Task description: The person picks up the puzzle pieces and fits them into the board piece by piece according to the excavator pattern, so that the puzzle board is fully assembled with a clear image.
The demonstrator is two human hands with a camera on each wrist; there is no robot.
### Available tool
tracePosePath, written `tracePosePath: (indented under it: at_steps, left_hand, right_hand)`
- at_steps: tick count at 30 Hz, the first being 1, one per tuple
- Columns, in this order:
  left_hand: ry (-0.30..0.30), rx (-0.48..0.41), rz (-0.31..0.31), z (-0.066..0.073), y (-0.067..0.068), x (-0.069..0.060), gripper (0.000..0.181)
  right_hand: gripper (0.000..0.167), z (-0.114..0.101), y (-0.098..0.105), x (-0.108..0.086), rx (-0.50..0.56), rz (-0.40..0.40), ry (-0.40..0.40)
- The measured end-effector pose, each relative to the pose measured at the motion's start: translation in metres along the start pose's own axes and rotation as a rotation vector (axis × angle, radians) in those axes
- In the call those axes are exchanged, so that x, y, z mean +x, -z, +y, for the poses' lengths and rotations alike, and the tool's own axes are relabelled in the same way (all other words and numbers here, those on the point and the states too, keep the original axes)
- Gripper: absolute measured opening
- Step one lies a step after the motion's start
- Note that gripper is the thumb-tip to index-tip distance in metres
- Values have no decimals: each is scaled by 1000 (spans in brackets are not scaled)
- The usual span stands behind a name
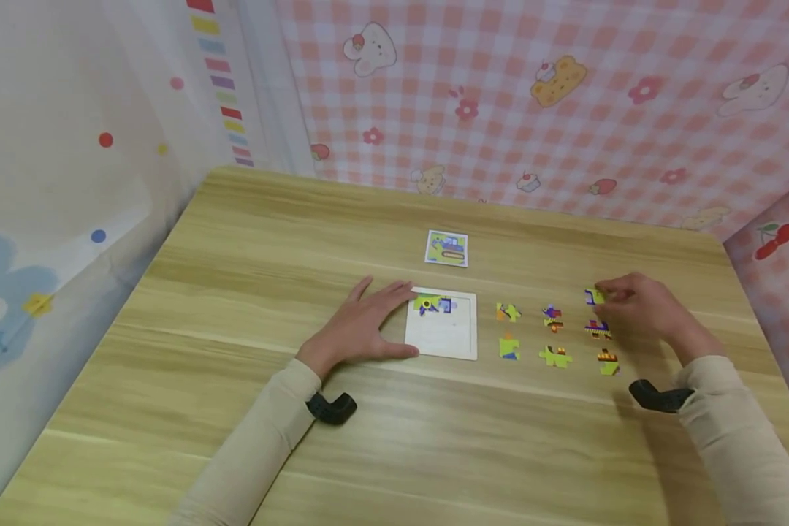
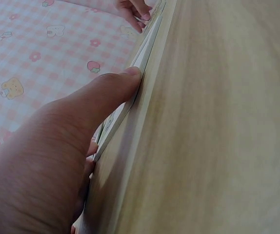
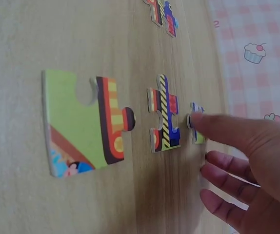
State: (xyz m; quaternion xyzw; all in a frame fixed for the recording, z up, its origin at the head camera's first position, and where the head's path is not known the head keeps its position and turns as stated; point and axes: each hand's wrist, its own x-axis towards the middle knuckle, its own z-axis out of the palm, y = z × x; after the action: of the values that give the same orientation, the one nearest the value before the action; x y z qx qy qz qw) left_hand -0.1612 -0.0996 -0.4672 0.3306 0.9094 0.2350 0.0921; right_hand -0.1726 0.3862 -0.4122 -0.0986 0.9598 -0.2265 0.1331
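- Your L grip [image 1: 364, 325]: digits spread, thumb & fingers apart; thumb tip on near part of the white tray's [image 1: 443, 337] L edge, fingertips at its far L corner.
- Tray: on the tabletop [image 1: 401, 453]; printed pcs. [image 1: 432, 304] fill part of its far L area, rest of floor white.
- Your R grip [image 1: 641, 303]: thumb touches green/purple pc. [image 3: 200, 138], far end of rightmost col.; can't tell if it's clamped btwn thumb & index. Other visible fingers apart from thumb.
- Same col., nearer you: striped pc. [image 3: 165, 117], then corner pc. w/ orange bands [image 3: 71, 136], each lying apart.
- Btwn tray & that col.: four more loose pcs. [image 1: 555, 356], two cols. of two.
- Picture card [image 1: 446, 249]: beyond tray, apart from it.
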Motion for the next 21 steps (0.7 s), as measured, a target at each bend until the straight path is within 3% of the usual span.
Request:
tracePosePath:
  at_steps: [12,21]
  left_hand:
    - [5,9,-7,0,0,0,101]
    - [7,0,-3,1,1,0,100]
  right_hand:
    - [56,2,-2,0,19,1,-54]
    - [45,-2,-2,1,52,6,-108]
